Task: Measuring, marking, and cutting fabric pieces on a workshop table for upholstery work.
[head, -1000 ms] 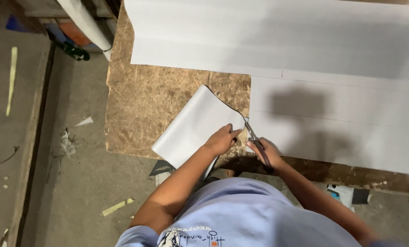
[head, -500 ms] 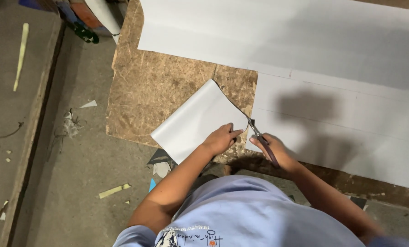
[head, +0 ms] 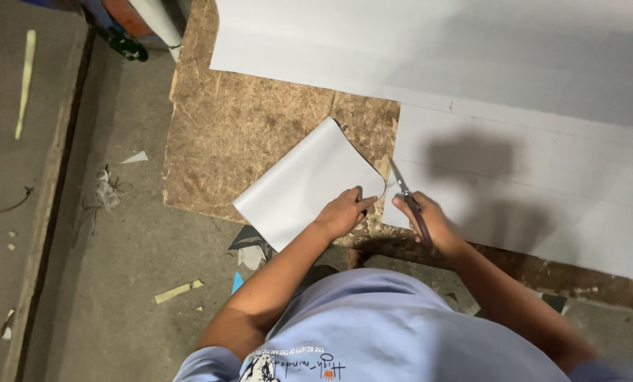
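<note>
Two hands cutting white sheet on a chipboard panel.
Left hand (head: 343,211) lies flat with fingers pressing the curled cut flap (head: 306,185) near the board's (head: 252,127) front edge; right hand (head: 429,223) closed around scissors (head: 405,192), blades pointing away, tips at the cut just beside the flap. Large white sheet (head: 486,78) covers the board's far and right parts. Paper scraps (head: 178,290) on the concrete floor (head: 118,283) off the left edge.
</note>
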